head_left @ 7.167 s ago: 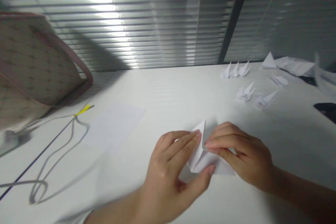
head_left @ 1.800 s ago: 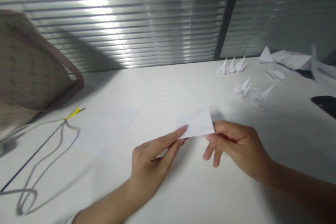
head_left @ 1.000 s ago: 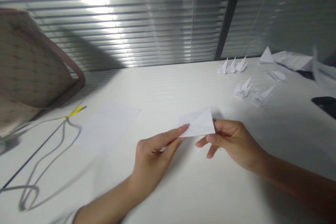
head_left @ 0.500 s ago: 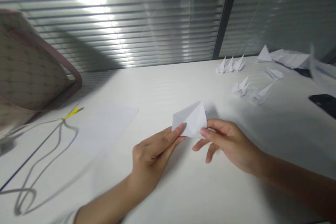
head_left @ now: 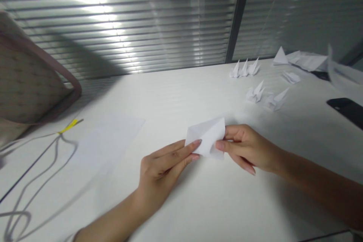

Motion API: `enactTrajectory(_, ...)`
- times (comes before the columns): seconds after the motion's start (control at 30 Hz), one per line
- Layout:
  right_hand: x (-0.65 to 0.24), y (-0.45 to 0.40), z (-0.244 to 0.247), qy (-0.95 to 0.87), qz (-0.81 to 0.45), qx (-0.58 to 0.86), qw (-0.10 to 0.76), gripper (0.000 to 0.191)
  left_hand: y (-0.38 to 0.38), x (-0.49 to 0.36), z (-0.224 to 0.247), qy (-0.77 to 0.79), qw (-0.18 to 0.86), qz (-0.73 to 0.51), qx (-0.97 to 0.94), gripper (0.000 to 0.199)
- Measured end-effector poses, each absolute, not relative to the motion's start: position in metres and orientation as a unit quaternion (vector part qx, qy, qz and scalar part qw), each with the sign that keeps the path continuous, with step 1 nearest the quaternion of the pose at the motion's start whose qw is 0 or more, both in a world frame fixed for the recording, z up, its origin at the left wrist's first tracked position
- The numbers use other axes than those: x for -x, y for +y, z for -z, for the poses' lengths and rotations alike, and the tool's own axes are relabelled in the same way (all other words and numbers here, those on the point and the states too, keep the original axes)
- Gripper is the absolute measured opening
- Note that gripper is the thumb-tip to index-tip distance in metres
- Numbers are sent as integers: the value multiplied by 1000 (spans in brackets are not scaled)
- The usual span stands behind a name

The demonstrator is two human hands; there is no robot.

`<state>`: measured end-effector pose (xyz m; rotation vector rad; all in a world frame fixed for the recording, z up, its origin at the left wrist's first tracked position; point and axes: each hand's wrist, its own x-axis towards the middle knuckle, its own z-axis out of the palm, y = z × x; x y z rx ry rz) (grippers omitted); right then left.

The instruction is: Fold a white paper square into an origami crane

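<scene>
A small folded white paper (head_left: 208, 134) is held between my two hands, just above the white table (head_left: 170, 94). My left hand (head_left: 167, 166) grips its lower left side, with fingertips on the front and more below. At the right edge, my right hand (head_left: 246, 145) pinches the paper, thumb in front and fingers partly behind it. The paper has a crease running up to its top right corner, and its lower right part bends outward near the thumb.
Small folded paper figures (head_left: 244, 69) stand at the back right, with two more (head_left: 255, 93) nearer. Beyond are loose papers (head_left: 309, 60) and a black phone (head_left: 347, 109). On the left lie a flat sheet (head_left: 107, 140), a grey cable (head_left: 56, 162) and a bag (head_left: 28, 79).
My right thumb has bent the paper's lower right part, and the top corner has shifted right. The other right fingers have drawn closer to the paper. The whole view has shifted slightly.
</scene>
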<state>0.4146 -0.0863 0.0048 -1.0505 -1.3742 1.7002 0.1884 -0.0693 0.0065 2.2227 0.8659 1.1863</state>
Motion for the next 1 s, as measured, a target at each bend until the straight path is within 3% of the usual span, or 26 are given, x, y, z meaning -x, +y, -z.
enactTrajectory(0.27,-396,-96,-2,-497,-646,399,420,18,-82,-202,-8,351,330,-426,-766,45)
enactTrajectory(0.63,-393,-103,-10,-522,-592,435,434,21,-84,-209,-7,376,383,-468,-703,38)
enactTrajectory(0.87,-396,-96,-5,-506,-529,495,467,16,-74,-209,-6,396,444,-458,-660,33)
enactTrajectory(1.0,-399,-91,0,-554,-425,492,520,7,-69,-207,1,388,477,-455,-643,32)
